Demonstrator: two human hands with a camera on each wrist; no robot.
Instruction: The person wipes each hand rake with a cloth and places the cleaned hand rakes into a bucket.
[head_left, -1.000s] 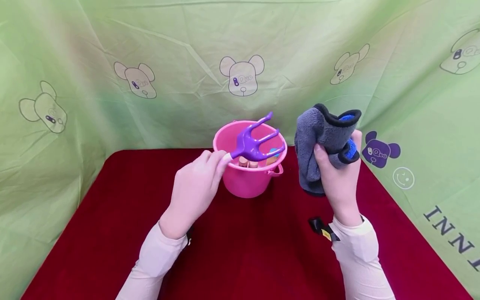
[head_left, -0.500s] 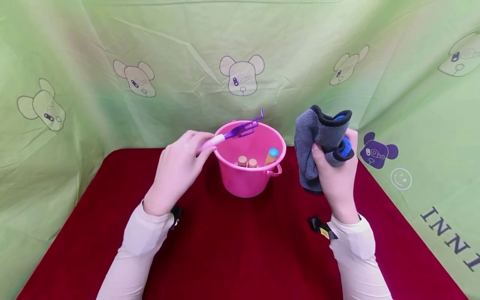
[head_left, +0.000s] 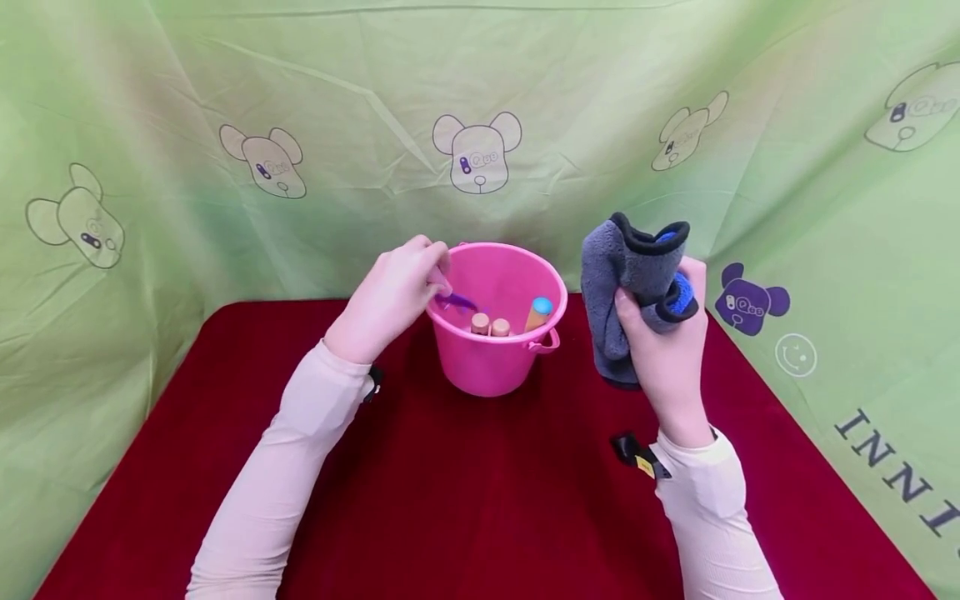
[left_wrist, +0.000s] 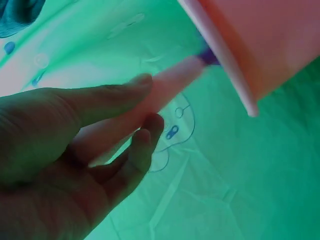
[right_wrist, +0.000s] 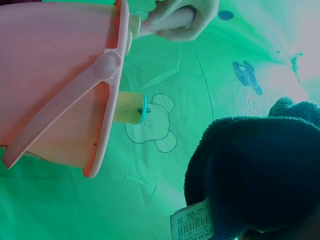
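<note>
Over the left rim of a pink bucket (head_left: 483, 367), my left hand (head_left: 390, 296) pinches a toy hand fork by its pale pink handle (left_wrist: 177, 77) between thumb and fingers. The fork's purple head (head_left: 459, 301) points down inside the bucket, its tines partly hidden. To the right of the bucket, my right hand (head_left: 667, 367) grips a bunched grey towel (head_left: 606, 292) with black edging and a blue inner side. That towel is held above the table, and a white label (right_wrist: 192, 222) hangs from it in the right wrist view.
Two round, tan-topped pieces (head_left: 480, 322) and an orange cylinder with a blue top (head_left: 538, 313) stand in the bucket. Its handle (right_wrist: 65, 110) hangs down on the near right side. Dark red cloth covers the table (head_left: 480, 492); a green printed curtain (head_left: 360, 167) surrounds it.
The left hand first drew back left with the fork, turning it, then moved right and lowered its purple head into the bucket. The right hand with the towel shifted only slightly left.
</note>
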